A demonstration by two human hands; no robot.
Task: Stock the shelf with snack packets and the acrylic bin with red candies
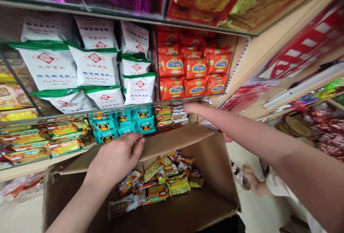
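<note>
A cardboard box [209, 208] stands below the shelves with its top open, several small wrapped snacks [163, 179] lying loose inside. My left hand [115, 158] is closed on the box's far flap [172, 141], thumb and index finger near each other at its edge. My right hand [189, 107] reaches into the right end of the lower shelf, beside small white-wrapped packs [178, 113]. Its fingers are mostly hidden there, so what they touch or hold does not show. Stacked orange-red and yellow packs [163, 115] sit just left of it.
Above the lower row, a glass-edged shelf [107, 113] holds white-and-green bags [94, 66] and red packets [197, 68]. Teal packets [126, 122] are behind my left hand. A wooden side panel [239, 79] bounds the right. Another person's foot [252, 179] is on the floor.
</note>
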